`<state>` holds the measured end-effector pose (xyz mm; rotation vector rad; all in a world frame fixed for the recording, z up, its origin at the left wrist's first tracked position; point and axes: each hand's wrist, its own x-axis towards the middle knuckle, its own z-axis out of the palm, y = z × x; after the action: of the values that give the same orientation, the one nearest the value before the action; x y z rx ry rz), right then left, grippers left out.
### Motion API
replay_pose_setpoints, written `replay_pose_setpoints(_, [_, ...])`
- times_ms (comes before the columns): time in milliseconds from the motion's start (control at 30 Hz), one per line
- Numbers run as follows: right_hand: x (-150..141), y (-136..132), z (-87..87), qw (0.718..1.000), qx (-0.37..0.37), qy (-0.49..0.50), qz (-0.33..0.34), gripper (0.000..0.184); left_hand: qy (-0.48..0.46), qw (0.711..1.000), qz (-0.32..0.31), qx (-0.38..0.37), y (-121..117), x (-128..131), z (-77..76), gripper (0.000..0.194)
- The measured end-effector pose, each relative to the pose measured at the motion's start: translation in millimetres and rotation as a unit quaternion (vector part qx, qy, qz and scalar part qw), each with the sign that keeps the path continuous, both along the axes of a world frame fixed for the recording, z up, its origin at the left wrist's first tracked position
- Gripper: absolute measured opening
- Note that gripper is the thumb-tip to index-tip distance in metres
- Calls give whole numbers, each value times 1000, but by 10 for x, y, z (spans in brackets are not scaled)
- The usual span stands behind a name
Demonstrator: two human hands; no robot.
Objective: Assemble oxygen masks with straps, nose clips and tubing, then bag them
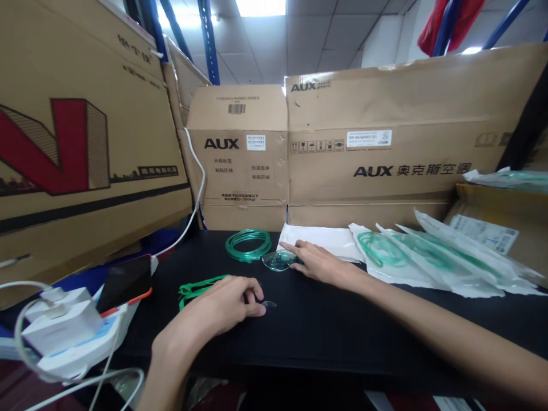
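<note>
A clear, green-tinted oxygen mask (277, 262) lies on the black tabletop, beside a coil of green tubing (238, 251). My right hand (314, 261) reaches in from the right, its index finger stretched over the far side of the mask and its thumb at the near side, gripping it. Closer to me, my left hand (233, 301) is closed, thumb and fingers curled together. A small clear piece (269, 304) shows at its thumb tip; whether it is held is hidden. Behind the left hand lies a bunched green strap (190, 290).
White-and-clear packets (385, 251) with green tubing lie at the right, near an open carton (524, 220). A flat white packet (327, 237) is behind my right hand. At the left are a phone (128, 282), a power strip (81, 348) and cables. Cardboard panels (368, 188) wall the back.
</note>
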<state>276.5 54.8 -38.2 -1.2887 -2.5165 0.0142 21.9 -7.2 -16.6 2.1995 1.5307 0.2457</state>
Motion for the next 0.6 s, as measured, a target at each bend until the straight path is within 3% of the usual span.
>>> replay_pose_setpoints(133, [9,-85,40,999,-16,30,-1,59,-11,1000,-15,1,29,59,-32,8])
replay_pose_setpoints(333, [80,-329,199,995,-22,96,-33,41,-18,999,-45,16,0,229,-1,15])
replay_pose_setpoints(500, [195,-468,112,989,-59,134,-36,36,-22,997,-60,32,0,368,-95,16])
replay_pose_setpoints(600, [257,-537,45,983,-84,159,-29,40,-23,997,-50,58,45,383,-145,35])
